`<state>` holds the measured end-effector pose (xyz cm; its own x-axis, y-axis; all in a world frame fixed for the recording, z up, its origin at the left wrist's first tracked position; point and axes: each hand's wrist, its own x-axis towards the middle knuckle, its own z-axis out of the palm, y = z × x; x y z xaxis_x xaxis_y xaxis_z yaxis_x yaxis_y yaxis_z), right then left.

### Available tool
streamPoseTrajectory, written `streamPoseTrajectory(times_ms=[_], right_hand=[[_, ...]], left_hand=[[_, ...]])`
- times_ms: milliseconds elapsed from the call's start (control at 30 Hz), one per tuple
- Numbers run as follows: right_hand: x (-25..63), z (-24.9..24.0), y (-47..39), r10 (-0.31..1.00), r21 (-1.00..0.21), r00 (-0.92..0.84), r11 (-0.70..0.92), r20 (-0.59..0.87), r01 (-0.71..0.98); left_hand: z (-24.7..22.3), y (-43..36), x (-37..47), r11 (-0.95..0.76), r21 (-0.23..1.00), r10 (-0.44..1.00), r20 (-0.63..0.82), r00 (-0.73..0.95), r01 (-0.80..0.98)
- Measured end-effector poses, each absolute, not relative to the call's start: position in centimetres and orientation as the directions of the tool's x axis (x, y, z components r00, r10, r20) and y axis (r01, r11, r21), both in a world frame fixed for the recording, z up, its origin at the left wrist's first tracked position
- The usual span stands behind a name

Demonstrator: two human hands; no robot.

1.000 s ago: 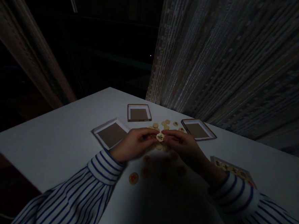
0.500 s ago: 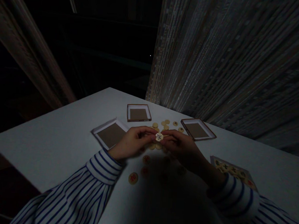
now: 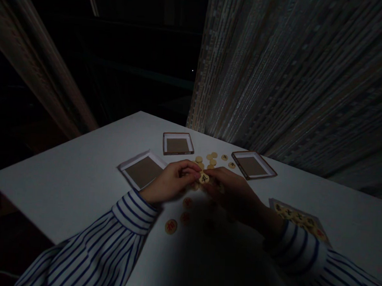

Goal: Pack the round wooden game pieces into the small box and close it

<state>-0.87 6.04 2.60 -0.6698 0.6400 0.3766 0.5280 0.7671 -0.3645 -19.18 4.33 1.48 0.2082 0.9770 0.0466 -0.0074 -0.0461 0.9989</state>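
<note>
Between my two hands is a round xiangqi piece (image 3: 204, 178), its dark character turned toward me. The fingertips of my left hand (image 3: 176, 178) pinch its left side, and those of my right hand (image 3: 231, 191) close on its right side. Just beyond my fingers lies a loose cluster of pale pieces (image 3: 198, 160), blank sides up. Two pieces with dark marks (image 3: 224, 157) sit at the cluster's right. Nearer me, in shadow, are several red-marked pieces (image 3: 171, 226); my right hand's shadow makes some hard to read.
Shallow box trays stand on the white table (image 3: 62, 174): a left tray (image 3: 123, 168), a back tray (image 3: 178, 154) and a right tray (image 3: 269, 175). A fourth tray (image 3: 273, 203) at far right holds rows of pieces, partly behind my right forearm. A string curtain (image 3: 263, 69) hangs behind.
The piece between my hands has dropped slightly and tilted, its character now at another angle. My right fingers have shifted a little on it. The trays and loose pieces stay put.
</note>
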Motion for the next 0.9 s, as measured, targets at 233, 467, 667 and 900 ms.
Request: streamPoseTrajectory(times_ms=[233, 467, 667, 900], right_hand=[[-0.8, 2.4, 6.0, 0.621, -0.325, -0.686, 0.784, 0.379, 0.529], [-0.6, 2.2, 6.0, 0.636, -0.334, -0.7, 0.77, 0.325, 0.544], [-0.3, 1.5, 5.9, 0.643, -0.299, -0.711, 0.764, 0.285, 0.572], [-0.4, 1.8, 5.3, 0.66, -0.2, -0.742, 0.748, 0.117, 0.633]], left_hand=[[1.5, 4.2, -19.1, -0.058, 0.997, 0.972, 0.046, 0.229, 0.048], [1.0, 4.6, -19.5, -0.151, 0.954, 0.987, 0.131, 0.092, 0.261], [0.6, 4.9, -20.0, -0.275, 0.867, 0.961, 0.266, 0.081, 0.415], [0.4, 5.0, -20.2, -0.321, 0.795, 0.943, 0.319, 0.096, 0.515]])
